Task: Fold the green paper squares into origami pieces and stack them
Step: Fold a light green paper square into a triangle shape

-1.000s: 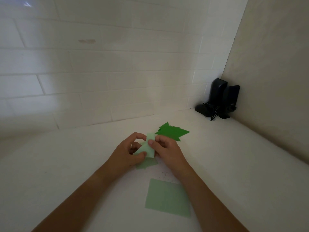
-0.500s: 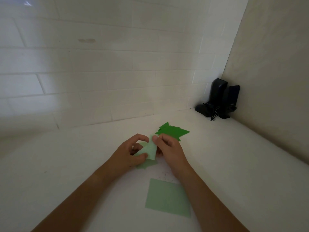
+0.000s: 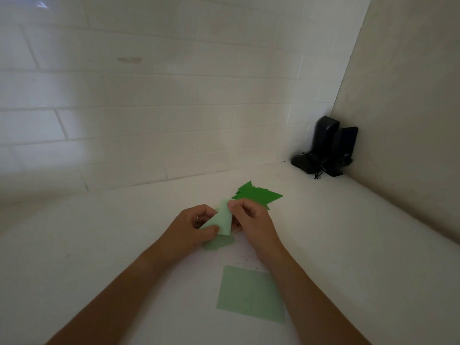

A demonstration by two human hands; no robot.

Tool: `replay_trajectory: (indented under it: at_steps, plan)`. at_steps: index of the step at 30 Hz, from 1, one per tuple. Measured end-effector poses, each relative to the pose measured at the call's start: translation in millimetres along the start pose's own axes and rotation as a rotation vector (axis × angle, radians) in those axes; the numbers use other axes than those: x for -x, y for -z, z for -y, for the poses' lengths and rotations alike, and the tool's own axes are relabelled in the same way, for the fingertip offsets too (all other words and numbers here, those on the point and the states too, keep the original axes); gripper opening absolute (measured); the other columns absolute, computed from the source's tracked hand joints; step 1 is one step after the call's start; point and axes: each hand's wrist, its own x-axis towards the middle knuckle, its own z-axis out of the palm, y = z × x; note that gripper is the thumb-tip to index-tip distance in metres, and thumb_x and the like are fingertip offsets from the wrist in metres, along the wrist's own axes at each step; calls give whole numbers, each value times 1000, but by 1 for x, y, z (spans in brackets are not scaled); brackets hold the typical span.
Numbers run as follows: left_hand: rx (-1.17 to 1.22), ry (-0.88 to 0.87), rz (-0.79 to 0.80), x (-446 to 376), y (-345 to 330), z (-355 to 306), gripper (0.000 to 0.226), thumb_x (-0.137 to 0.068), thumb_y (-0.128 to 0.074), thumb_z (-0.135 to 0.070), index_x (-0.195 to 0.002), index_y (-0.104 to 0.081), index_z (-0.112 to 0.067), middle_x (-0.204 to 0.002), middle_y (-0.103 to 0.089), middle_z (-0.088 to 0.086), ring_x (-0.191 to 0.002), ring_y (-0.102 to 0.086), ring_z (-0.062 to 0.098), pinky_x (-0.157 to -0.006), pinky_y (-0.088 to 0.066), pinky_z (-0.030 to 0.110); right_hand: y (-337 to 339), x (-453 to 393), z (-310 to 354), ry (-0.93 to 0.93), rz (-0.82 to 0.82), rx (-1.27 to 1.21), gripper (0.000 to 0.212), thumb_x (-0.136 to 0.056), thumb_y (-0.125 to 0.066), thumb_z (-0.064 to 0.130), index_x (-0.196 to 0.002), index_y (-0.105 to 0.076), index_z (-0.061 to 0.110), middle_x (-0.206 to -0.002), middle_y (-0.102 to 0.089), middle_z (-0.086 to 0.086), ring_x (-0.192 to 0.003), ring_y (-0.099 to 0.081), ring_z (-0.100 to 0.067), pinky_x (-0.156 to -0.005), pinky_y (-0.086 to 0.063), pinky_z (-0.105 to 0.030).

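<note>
A pale green paper piece [image 3: 222, 221], partly folded, is held between both hands at the middle of the white counter. My left hand [image 3: 193, 226] pinches its lower left part with the thumb on top. My right hand [image 3: 250, 220] pinches its upper right edge with curled fingers. A flap of the same pale paper lies flat below them. Behind my right hand lies a pile of dark green folded pieces [image 3: 256, 194]. A flat pale green square [image 3: 250, 293] lies nearer to me, beside my right forearm.
A black device with cords [image 3: 326, 149] stands in the far right corner of the counter [image 3: 112, 245]. White tiled wall runs along the back, a plain wall along the right. Small dark crumbs dot the counter near the flat square.
The pale paper flap has been turned further up and over between the hands; my right fingertips have moved slightly up along its edge. Both forearms stay in place.
</note>
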Motion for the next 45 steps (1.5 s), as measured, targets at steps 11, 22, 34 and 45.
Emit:
replay_trajectory:
  at_steps: [11, 22, 34, 45]
  plan:
    - [-34, -13, -97, -2, 1, 1, 14, -97, -69, -11, -84, -66, -6, -70, -62, -3, -66, -53, 10, -61, -41, 20, -1, 1, -1, 54, 142, 61, 27, -99, -71, 24, -82, -65, 5, -69, -66, -4, -66, -62, -14, -70, -51, -32]
    - [-15, 35, -79, 1, 0, -3, 18, -92, -75, -9, -75, -67, -9, -67, -62, 0, -64, -54, 12, -59, -41, 21, 1, 0, -2, 45, 94, -2, 21, -101, -66, 18, -89, -65, 1, -72, -65, -2, -67, -61, -10, -68, -49, -25]
    - [40, 38, -153, 3, 0, -4, 20, -91, -76, -12, -72, -72, -14, -68, -65, 0, -65, -55, 11, -61, -42, 21, 0, -1, -3, 44, 119, 31, 16, -100, -67, 13, -84, -68, 12, -68, -68, 7, -63, -63, -6, -64, -47, -15]
    - [19, 18, -191, 1, -1, -5, 23, -93, -73, -9, -71, -72, -13, -63, -62, -6, -59, -51, 5, -57, -39, 15, -2, -1, -5, 53, 130, 134, 17, -100, -68, 20, -84, -67, 14, -69, -69, 9, -65, -64, -3, -67, -47, -16]
